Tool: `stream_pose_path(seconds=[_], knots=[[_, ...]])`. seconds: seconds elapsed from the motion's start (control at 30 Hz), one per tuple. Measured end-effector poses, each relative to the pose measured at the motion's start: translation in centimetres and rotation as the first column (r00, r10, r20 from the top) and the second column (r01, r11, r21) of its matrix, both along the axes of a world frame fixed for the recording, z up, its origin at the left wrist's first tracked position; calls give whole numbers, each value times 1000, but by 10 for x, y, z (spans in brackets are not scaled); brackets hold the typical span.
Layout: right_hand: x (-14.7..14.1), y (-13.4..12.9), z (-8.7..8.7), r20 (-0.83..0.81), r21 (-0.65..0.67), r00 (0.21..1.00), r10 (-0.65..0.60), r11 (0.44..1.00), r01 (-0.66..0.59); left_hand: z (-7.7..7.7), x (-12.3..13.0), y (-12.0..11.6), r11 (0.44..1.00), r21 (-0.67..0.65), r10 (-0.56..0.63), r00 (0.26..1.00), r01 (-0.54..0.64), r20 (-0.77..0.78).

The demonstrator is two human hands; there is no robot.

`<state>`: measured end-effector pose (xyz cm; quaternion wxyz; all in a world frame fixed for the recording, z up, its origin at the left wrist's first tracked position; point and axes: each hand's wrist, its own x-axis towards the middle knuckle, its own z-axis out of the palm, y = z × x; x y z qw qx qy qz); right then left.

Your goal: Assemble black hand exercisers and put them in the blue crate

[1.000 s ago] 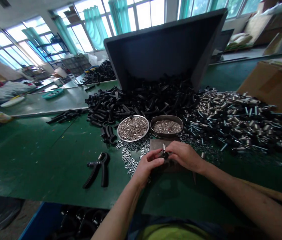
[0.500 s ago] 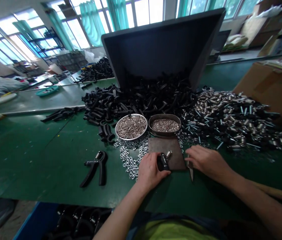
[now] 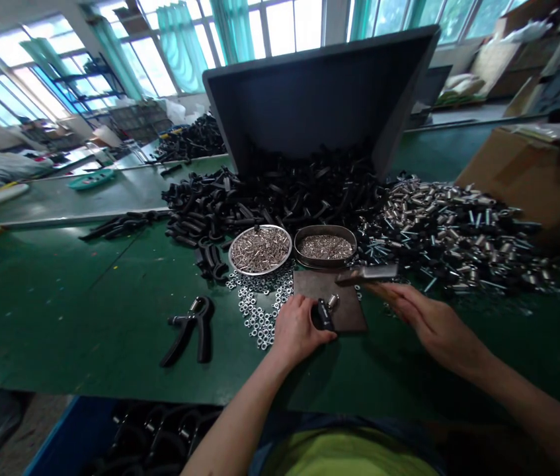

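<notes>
- A black plastic grip handle [image 3: 322, 316], with a steel coil spring [image 3: 332, 301] sticking up from its far end, is resting on a dark square metal plate [image 3: 346, 311] near the middle of the scene.
- The left hand [image 3: 299, 328] is closing narrowly around the grip handle, pressing it against the plate from the near left.
- The right hand [image 3: 433, 324] is reaching in from the right with its fingers stretched out and nearly flat. A flat steel blade tool [image 3: 366, 272] is lying across just beyond the fingertips, above the plate's far right corner. I cannot tell whether the hand is holding it.
- A round steel tray [image 3: 260, 264] heaped with short steel sleeves and an oval metal tin [image 3: 325, 261] of smaller steel parts are sitting just beyond the plate.
- Loose hex nuts [image 3: 258, 317] are spreading over the green worktop [image 3: 71, 311] to the plate's left.
- A finished black hand gripper [image 3: 194, 330] is lying further left.
- A large pile of black handles [image 3: 270, 192] is spilling from a tilted dark bin [image 3: 319, 86] on the far side.
- A mound of steel cylinders and blue-tipped rods [image 3: 453, 238] is spreading to the right, beside a cardboard box [image 3: 522, 182].
- A blue crate [image 3: 76, 436] of black handles is sitting below the near edge of the worktop.
</notes>
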<state>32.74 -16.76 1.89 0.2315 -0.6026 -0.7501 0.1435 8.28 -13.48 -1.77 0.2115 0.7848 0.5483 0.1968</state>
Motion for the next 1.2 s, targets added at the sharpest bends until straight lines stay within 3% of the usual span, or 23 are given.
stream_pose_path(seconds=[0.07, 0.2, 0.33, 0.4, 0.53, 0.6, 0.7, 0.77, 0.87, 0.97, 1.03, 1.13, 1.2], knots=[[-19, 6, 4, -71, 0, 996, 45, 999, -45, -1, 0, 0, 1000, 13, 0, 1000, 0, 14], [-32, 8, 3, 59, -124, 991, 121, 986, -113, -2, 0, 0, 1000, 16, 1, 998, -2, 58], [-32, 1, 14, -111, 50, 994, 23, 999, -18, -2, 1, 1, 1000, -9, 15, 999, -15, 43], [-33, 1, 12, -103, 86, 995, 7, 996, 2, -1, 1, 1, 1000, -23, 20, 998, -19, 58], [-29, 1, -15, 137, -59, 988, 76, 996, -68, 1, 2, -1, 999, -43, 32, 994, -28, 106], [-18, -5, -33, 226, -6, 973, 43, 999, -43, -1, 3, -2, 998, -52, 41, 994, -36, 105], [8, -26, -55, 368, 188, 929, -45, 982, -27, -5, 5, -2, 992, -84, 113, 978, -99, 175], [27, -40, -67, 466, 272, 881, -83, 961, -53, -7, 6, -3, 971, -146, 227, 918, -189, 325], [40, -48, -75, 534, 324, 835, -136, 945, -53, -2, 10, -8, 926, -276, 373, 723, -256, 581], [18, -37, -69, 373, 356, 921, -112, 934, -30, 6, 22, -22, 911, -359, 407, 575, -202, 710], [-13, -25, -58, 146, 307, 989, -11, 951, -35, 8, 34, -34, 916, -375, 387, 548, -140, 741], [-55, -6, -40, -174, 182, 985, 10, 983, 23, 8, 37, -41, 944, -329, 242, 624, 25, 743], [-66, 6, -32, -249, 83, 967, -59, 993, 82, 9, 18, -27, 958, -264, 106, 717, 113, 689]])
